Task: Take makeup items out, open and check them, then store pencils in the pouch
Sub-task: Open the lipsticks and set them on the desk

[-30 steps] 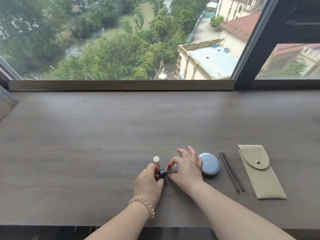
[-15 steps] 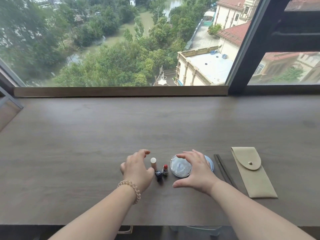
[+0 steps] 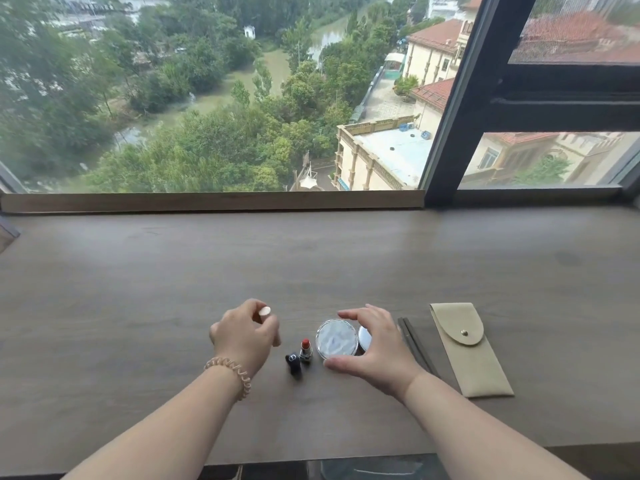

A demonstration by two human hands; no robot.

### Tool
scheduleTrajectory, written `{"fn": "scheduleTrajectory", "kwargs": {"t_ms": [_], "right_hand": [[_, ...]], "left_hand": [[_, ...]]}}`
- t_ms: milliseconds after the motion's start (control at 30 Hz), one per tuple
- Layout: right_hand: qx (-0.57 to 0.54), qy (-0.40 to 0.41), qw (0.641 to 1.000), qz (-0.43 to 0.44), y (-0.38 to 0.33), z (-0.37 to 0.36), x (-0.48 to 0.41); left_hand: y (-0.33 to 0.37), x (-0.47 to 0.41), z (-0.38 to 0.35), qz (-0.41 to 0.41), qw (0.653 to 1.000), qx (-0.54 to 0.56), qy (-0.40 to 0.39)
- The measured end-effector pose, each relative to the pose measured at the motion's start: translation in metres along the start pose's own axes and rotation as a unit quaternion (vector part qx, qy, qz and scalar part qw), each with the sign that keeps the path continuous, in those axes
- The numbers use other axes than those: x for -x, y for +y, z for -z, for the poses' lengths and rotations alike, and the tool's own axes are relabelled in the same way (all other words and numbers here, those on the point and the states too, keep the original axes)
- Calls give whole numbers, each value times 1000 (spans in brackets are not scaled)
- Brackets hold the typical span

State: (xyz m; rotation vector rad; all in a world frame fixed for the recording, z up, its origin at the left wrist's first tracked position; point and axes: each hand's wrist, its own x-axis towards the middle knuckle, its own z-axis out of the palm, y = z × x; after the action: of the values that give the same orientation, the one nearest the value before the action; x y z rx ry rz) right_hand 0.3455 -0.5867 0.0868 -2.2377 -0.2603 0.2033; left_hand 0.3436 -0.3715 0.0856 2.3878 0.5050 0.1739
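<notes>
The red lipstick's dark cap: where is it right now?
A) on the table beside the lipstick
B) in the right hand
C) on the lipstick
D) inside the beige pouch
A: the dark cap sits on the table just left of the uncapped lipstick.
</notes>
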Motion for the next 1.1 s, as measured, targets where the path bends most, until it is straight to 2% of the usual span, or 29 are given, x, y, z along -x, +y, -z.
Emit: {"fn": "scheduleTrajectory", "kwargs": {"t_ms": [133, 233, 333, 500, 600, 700, 833, 933, 1033, 1100], "right_hand": [[-30, 77, 996, 45, -37, 12, -5], [-27, 95, 991, 90, -74, 19, -6], [-102, 85, 988, 73, -98, 24, -3], [-203, 63, 975, 58, -107, 37, 7], [-267, 75, 960, 35, -107, 44, 9], [-222, 112, 969, 6, -96, 43, 7], [-103, 107, 989, 0, -88, 51, 5], [-147, 82, 986, 4, -96, 60, 5], [-89, 50, 994, -41, -102, 67, 5], [-59, 25, 995, -72, -108, 71, 3]], "left_hand": [[45, 6, 43, -47, 994, 100, 25], [80, 21, 62, -62, 970, 229, -53], [100, 33, 64, -55, 925, 354, -124], [104, 44, 55, -23, 882, 436, -178], [105, 53, 53, 2, 889, 399, -226], [110, 63, 49, -2, 904, 348, -249], [106, 67, 43, -106, 957, 226, -150], [104, 60, 49, -155, 975, 139, -74], [110, 57, 56, -218, 974, -51, -23], [114, 54, 57, -218, 972, -69, -51]]}}
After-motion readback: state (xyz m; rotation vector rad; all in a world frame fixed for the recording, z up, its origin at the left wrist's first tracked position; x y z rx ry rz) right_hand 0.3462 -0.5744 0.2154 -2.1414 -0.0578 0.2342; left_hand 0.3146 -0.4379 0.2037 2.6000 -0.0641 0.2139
